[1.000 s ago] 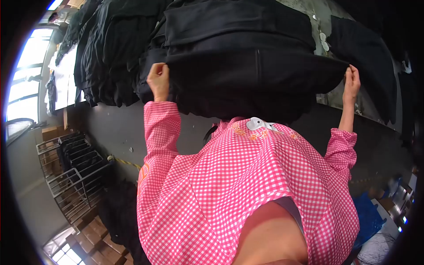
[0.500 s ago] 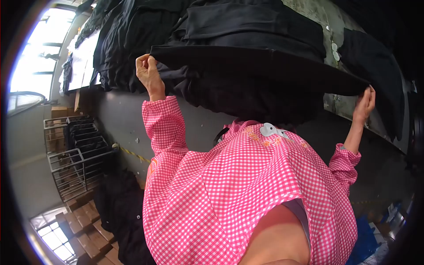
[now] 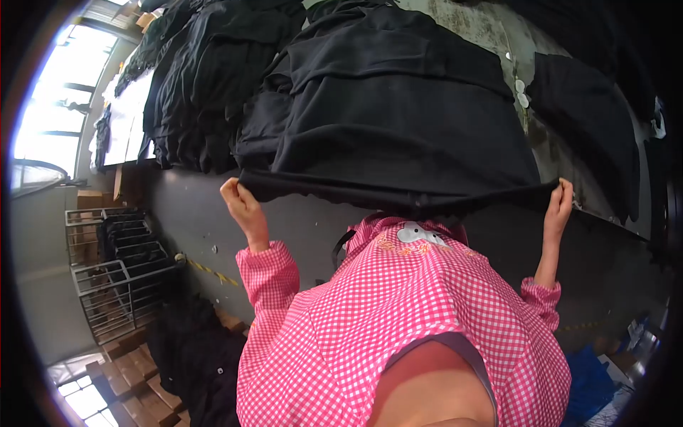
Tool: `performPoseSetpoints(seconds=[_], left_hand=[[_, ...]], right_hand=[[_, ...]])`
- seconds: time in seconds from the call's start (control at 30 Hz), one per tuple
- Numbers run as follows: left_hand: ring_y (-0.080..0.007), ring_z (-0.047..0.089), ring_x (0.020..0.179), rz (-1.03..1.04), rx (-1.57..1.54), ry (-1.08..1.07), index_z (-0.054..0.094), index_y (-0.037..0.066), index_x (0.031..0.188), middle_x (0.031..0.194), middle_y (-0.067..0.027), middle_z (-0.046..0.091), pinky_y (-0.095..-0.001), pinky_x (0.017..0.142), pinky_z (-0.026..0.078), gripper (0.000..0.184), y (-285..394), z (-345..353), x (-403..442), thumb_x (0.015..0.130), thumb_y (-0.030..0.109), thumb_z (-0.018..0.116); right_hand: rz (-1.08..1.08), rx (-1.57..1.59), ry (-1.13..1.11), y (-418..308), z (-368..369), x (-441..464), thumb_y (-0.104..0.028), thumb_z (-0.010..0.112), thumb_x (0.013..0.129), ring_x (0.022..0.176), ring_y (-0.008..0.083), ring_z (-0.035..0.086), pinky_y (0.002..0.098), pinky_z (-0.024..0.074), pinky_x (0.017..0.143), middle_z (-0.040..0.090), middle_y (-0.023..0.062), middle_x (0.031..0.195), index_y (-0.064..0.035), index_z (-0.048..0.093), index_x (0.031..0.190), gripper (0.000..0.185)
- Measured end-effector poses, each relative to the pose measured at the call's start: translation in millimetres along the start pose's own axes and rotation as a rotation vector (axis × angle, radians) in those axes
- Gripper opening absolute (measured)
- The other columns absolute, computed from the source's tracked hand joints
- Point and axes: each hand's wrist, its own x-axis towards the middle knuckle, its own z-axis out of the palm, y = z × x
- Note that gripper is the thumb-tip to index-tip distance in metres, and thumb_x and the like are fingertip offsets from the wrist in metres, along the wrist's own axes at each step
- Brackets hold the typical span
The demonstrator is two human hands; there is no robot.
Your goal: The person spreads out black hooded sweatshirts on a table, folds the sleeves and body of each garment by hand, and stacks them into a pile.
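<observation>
A black garment point(image 3: 405, 121) lies over the table's near edge, with its near hem stretched wide toward my body. My left hand point(image 3: 244, 206) pinches the hem's left corner. At the right corner, my right hand point(image 3: 560, 204) grips the same hem between thumb and fingers. The hem runs nearly level between both hands and sags slightly in the middle, just beyond my pink checked smock point(image 3: 398, 299). Folds of black cloth lie farther back on the same garment.
More black garments point(image 3: 206, 85) are heaped at the left of the table point(image 3: 484, 25); another black piece point(image 3: 587, 121) hangs over its right edge. White round pieces point(image 3: 521, 92) lie between. A metal rack point(image 3: 114, 277) and cardboard boxes point(image 3: 135, 377) stand at lower left.
Both hands have moved down toward my body, drawing the garment's hem with them. The cloth now lies spread flatter over the table edge, and both hands still hold its corners.
</observation>
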Motion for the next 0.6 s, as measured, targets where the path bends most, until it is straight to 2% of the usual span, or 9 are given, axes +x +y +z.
performPoseSetpoints(seconds=[0.1,0.27,0.33,0.5,0.57,0.6], left_hand=[[-0.0162,0.047,0.080,0.091,0.038,0.061,0.048,0.002,0.102,0.093,-0.0074,0.049,-0.0265,0.075,0.040,0.012,15.8,-26.3,1.4,0.092,0.003,0.041],[-0.0139,0.048,0.081,0.177,0.184,0.231,0.048,0.002,0.102,0.094,-0.0072,0.050,-0.0237,0.075,0.040,0.013,54.2,-89.1,-1.6,0.096,0.010,0.039],[-0.0141,0.049,0.082,-0.065,-0.326,0.285,0.048,0.002,0.102,0.094,-0.0073,0.051,-0.0237,0.075,0.039,0.015,69.2,-106.1,-2.7,0.097,0.013,0.039],[-0.0159,0.050,0.083,-0.181,-0.205,0.301,0.049,0.002,0.103,0.094,-0.0077,0.052,-0.0250,0.074,0.040,0.017,79.5,-105.4,3.7,0.096,0.015,0.041],[-0.0172,0.051,0.082,0.182,0.217,0.232,0.051,0.002,0.103,0.094,-0.0079,0.053,-0.0260,0.074,0.041,0.016,65.3,-75.4,20.1,0.095,0.014,0.043],[-0.0176,0.051,0.082,0.205,0.280,0.193,0.051,0.002,0.104,0.094,-0.0083,0.053,-0.0263,0.073,0.042,0.015,60.0,-56.1,30.4,0.093,0.010,0.044]], right_hand=[[0.087,0.025,-0.082,-21.1,-16.8,-2.4,-0.014,0.041,0.094,0.076,0.0110,0.046,0.0230,0.0380,0.073,0.054,0.0019,0.092,-0.0012,0.053,0.110,0.023],[-0.067,0.157,-0.029,-60.0,-57.9,20.8,-0.010,0.037,0.092,0.082,0.0140,0.045,0.0249,0.0363,0.081,0.052,0.0046,0.098,-0.0004,0.052,0.110,0.026],[-0.042,0.197,-0.146,-62.4,-81.3,23.1,-0.010,0.037,0.092,0.086,0.0144,0.046,0.0252,0.0358,0.083,0.053,0.0050,0.100,0.0005,0.052,0.110,0.026],[-0.043,0.315,-0.447,-75.2,-118.9,43.4,-0.011,0.037,0.092,0.094,0.0152,0.048,0.0258,0.0344,0.089,0.053,0.0060,0.105,0.0027,0.051,0.109,0.027],[0.056,0.179,-0.240,-94.3,-69.7,52.9,-0.015,0.038,0.094,0.091,0.0130,0.045,0.0236,0.0335,0.087,0.051,0.0045,0.100,0.0021,0.051,0.105,0.024],[0.066,0.219,-0.305,-88.6,-52.2,63.3,-0.017,0.040,0.096,0.090,0.0119,0.046,0.0223,0.0339,0.086,0.052,0.0042,0.099,0.0020,0.052,0.105,0.024]])
